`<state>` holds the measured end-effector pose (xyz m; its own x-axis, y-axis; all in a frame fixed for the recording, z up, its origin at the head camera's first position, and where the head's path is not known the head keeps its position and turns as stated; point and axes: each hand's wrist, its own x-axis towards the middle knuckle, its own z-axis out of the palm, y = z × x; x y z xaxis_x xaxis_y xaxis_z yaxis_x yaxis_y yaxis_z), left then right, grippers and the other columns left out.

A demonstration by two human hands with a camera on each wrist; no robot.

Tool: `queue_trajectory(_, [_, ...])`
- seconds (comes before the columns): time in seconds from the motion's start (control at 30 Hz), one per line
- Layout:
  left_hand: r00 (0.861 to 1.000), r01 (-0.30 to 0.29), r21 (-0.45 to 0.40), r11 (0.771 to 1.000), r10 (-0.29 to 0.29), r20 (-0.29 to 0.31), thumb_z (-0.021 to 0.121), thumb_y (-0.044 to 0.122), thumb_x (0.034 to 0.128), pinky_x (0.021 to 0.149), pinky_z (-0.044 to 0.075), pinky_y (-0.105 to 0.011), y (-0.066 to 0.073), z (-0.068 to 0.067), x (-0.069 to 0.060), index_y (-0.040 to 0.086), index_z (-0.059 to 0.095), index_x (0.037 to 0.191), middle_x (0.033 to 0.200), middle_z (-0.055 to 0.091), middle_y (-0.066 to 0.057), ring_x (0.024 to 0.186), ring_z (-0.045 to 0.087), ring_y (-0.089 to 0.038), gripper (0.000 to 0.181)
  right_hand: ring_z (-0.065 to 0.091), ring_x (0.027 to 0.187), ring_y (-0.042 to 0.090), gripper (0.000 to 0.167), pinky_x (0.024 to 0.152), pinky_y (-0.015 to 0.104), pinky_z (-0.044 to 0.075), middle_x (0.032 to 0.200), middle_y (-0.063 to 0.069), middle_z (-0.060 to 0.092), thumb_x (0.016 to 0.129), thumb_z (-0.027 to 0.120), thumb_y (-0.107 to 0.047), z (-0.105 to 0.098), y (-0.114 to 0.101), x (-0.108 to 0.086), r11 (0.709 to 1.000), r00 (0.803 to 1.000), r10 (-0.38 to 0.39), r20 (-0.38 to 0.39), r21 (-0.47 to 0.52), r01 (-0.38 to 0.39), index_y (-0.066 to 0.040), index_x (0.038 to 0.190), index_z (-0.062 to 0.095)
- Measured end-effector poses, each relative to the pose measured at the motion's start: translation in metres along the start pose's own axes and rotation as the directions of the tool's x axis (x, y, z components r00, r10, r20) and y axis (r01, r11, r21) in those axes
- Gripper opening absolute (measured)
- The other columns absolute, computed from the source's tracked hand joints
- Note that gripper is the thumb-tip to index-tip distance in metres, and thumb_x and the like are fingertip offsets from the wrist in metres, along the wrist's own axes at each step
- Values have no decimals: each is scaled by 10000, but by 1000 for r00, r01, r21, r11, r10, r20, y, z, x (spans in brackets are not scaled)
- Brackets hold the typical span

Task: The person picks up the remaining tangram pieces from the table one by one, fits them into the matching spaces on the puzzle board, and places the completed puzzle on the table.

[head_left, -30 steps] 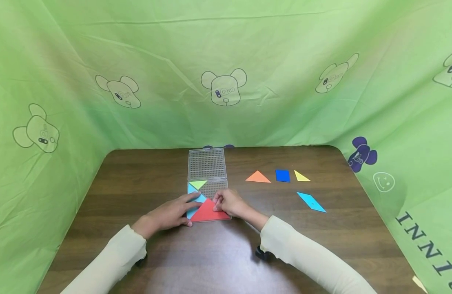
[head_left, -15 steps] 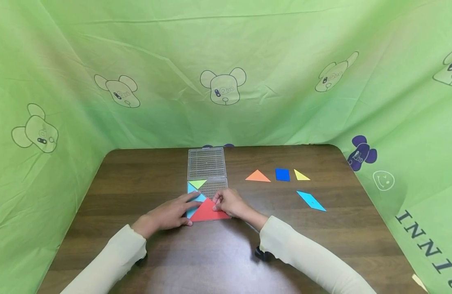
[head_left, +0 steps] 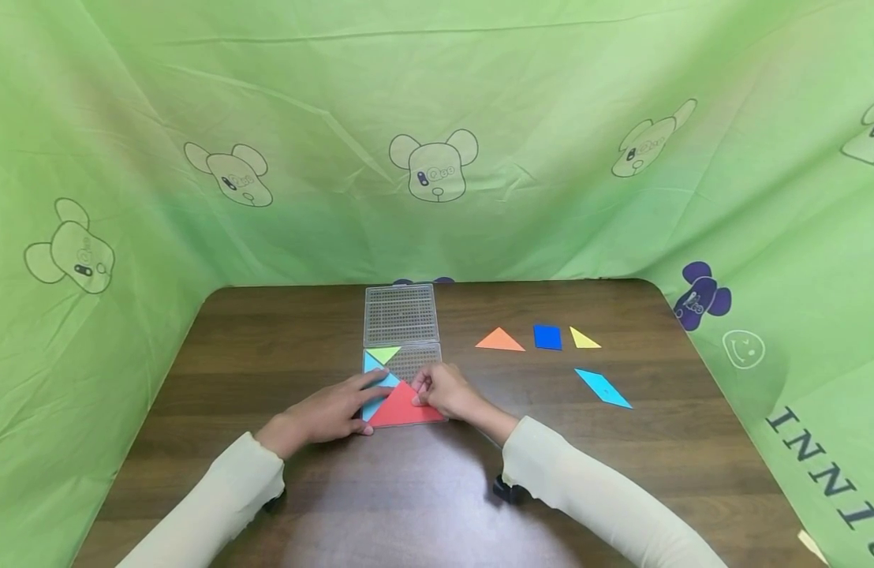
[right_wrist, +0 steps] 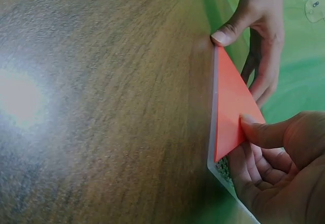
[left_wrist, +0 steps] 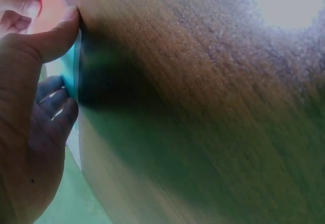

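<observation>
A large red triangle (head_left: 401, 409) lies along the near edge of the lower half of a clear hinged case (head_left: 438, 356). The right hand (head_left: 447, 392) pinches its right side, thumb on top in the right wrist view, the other fingers curled. Spread across the case's left side, the left hand (head_left: 330, 410) touches the blue piece (head_left: 371, 363) and the red triangle's left edge. Its thumb (left_wrist: 61, 33) rests at the near left corner in the left wrist view. A light green triangle (head_left: 383, 354) sits at the case's upper left. The left fingers partly hide the blue piece.
Right of the case lie an orange triangle (head_left: 500, 340), a blue square (head_left: 547, 337), a yellow triangle (head_left: 582, 338) and a light blue parallelogram (head_left: 603, 388). The case's other half (head_left: 400, 314) lies flat behind. Green cloth (head_left: 302, 213) surrounds the wooden table (head_left: 267, 331).
</observation>
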<state>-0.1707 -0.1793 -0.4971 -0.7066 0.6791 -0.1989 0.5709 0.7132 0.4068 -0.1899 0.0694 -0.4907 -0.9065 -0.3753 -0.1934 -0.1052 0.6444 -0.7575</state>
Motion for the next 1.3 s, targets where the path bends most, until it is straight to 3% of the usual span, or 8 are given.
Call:
queue_trajectory(0.5, [999,-33,6,999,33,-17,711,327,975,1135,442,-531,-1,-1,-1,205,412,1585,1708,245,-103,1521,353,-373,691,566,694,63,137,649,201,479,730,-36,655,791,846,-46,4,7,0,998,999,-32,-33,-46,31,-77,863,734])
queue_trajectory(0.67, [999,-43,24,999,43,-14,705,338,977,1123,455,-522,-2,0,-2,205,383,1600,1708,243,-106,1523,349,-368,714,580,703,57,225,647,186,494,770,-4,678,750,887,-39,7,9,-6,995,995,-88,-49,-58,86,-43,910,729])
queue_trajectory(0.87, [999,-48,30,998,48,-7,697,344,982,1108,467,-518,-2,-1,-2,208,363,1605,1714,221,-110,1525,340,-371,720,655,748,113,223,661,192,527,881,65,691,781,856,-7,15,11,-17,966,966,-225,-128,-161,204,-21,969,735])
queue_trajectory(1.07, [999,-32,36,999,32,11,680,363,990,1125,453,-525,-1,-1,-2,212,368,1601,1723,195,-106,1543,307,-372,703,631,850,166,329,733,276,541,935,55,665,791,884,-116,24,13,-25,924,941,-283,-186,-315,215,-30,1088,771])
queue_trajectory(1.3, [999,-20,56,998,18,36,653,368,1005,1114,466,-517,-1,0,-2,219,328,1618,1731,152,-106,1548,297,-371,709,561,833,168,451,729,306,502,901,25,613,781,880,-224,28,16,-29,889,920,-332,-207,-395,232,-12,1164,770])
